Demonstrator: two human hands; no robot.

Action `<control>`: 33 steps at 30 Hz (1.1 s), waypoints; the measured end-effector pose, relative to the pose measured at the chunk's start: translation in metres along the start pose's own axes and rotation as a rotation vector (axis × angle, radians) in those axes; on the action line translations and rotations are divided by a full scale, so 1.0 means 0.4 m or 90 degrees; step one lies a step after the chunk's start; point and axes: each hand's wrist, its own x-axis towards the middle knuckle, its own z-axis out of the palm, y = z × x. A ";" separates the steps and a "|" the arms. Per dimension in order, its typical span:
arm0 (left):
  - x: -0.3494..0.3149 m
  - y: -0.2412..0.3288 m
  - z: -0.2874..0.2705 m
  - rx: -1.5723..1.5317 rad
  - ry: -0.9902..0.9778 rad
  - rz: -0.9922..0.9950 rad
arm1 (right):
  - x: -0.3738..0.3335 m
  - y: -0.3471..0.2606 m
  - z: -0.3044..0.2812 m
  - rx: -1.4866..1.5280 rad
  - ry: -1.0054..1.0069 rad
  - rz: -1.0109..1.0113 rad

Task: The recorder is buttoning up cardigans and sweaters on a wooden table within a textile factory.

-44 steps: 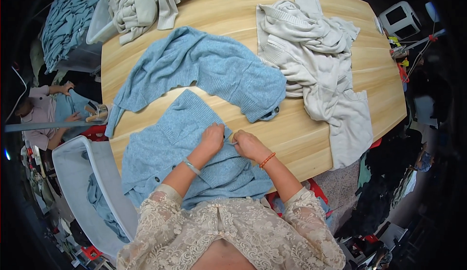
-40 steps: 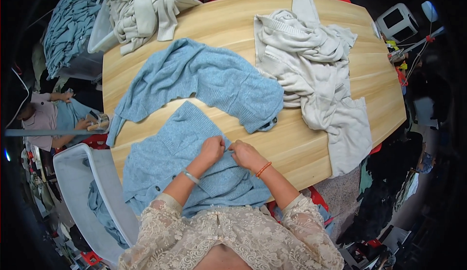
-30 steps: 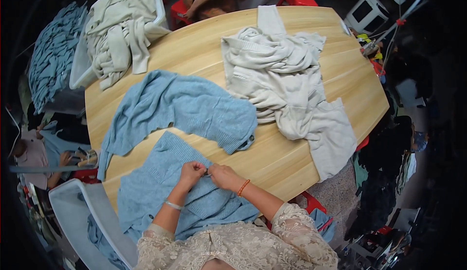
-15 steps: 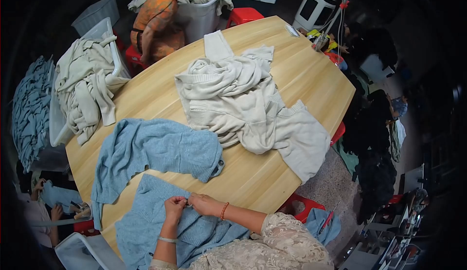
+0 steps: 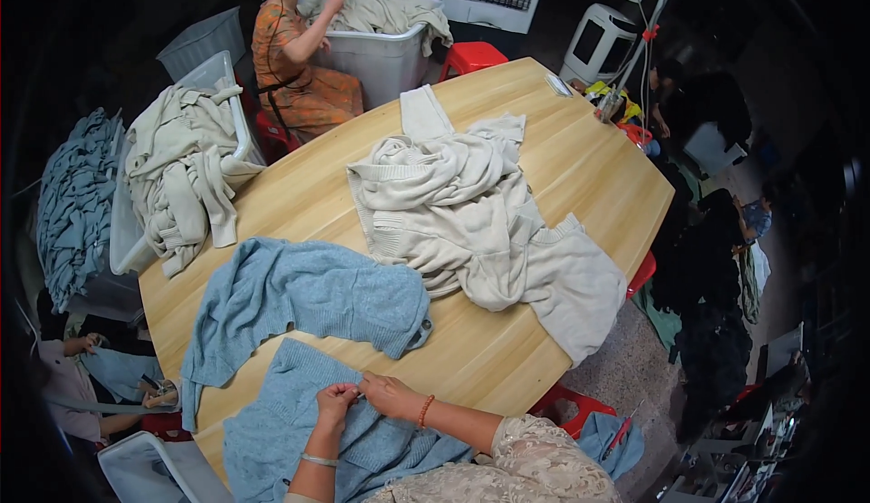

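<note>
A light blue knitted garment [image 5: 272, 417] lies on the near edge of the table and over my lap. Above it my left hand [image 5: 336, 403] is closed in a pinch, a bangle on its wrist. Close beside it, my right hand [image 5: 393, 397] pinches too, its fingertips almost touching the left ones. Whatever sits between the fingers is too small to make out. Just beyond lies another blue knitted garment [image 5: 317, 284], with dark buttons at its right end. Farther back is a heap of cream knitwear [image 5: 453, 204].
The wooden table [image 5: 598, 149] fills the middle. At the left, a white bin [image 5: 127, 240] overflows with cream knits beside a blue knit pile [image 5: 77, 204]. A co-worker in an orange dress [image 5: 313, 95] sits beyond the table by another full bin [image 5: 381, 54]. Red stools [image 5: 473, 57] stand around.
The whole view has shifted slightly right and down. My hands stay pinched close together over the blue garment. The co-worker in orange has sat up and raised an arm beside the bin.
</note>
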 end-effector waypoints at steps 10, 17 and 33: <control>-0.005 0.025 -0.008 -0.088 -0.025 -0.083 | 0.003 0.000 -0.009 0.100 0.061 0.004; -0.051 0.049 -0.017 0.138 -0.184 0.051 | -0.011 0.023 -0.012 0.091 -0.004 0.007; -0.064 0.006 0.003 0.450 0.038 0.334 | 0.015 0.051 -0.010 0.126 -0.071 -0.028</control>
